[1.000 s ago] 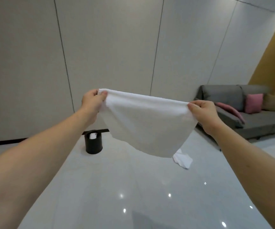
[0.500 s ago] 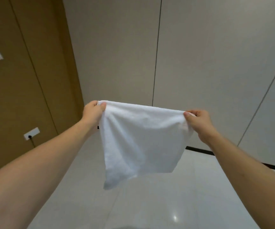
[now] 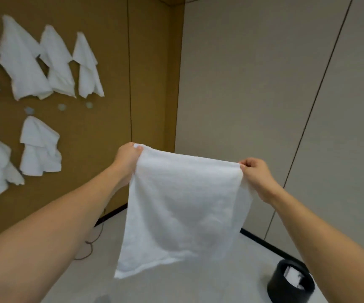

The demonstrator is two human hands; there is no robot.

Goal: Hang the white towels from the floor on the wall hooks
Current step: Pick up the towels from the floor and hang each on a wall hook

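Both hands pinch the top edge of one white towel (image 3: 183,206): the left hand (image 3: 128,158) clamps its left corner between thumb and curled fingers, the right hand (image 3: 256,176) clamps the right corner the same way. The edge runs fairly taut between them and the cloth hangs free below, clear of the floor, its lower left corner dropping lowest. That grip is the same as a second ago — what has changed is where the person faces.

A second ago the view took in a grey panelled wall, a sofa and another white cloth lying on the floor; half a second ago it was swinging left past a brown panel. Now the brown wall (image 3: 115,62) fills the left of the view, with the hung towels (image 3: 23,62) draped in two rows. Just under the upper row sit small round grey hooks (image 3: 61,107), and at least three of them look bare.

So the carry is nearly over, I judge — the towel is spread and presented towards the hooks, but is well apart from them and not yet hung. The black bin (image 3: 290,281) stands on the pale floor (image 3: 198,281) at lower right, beside the right forearm.
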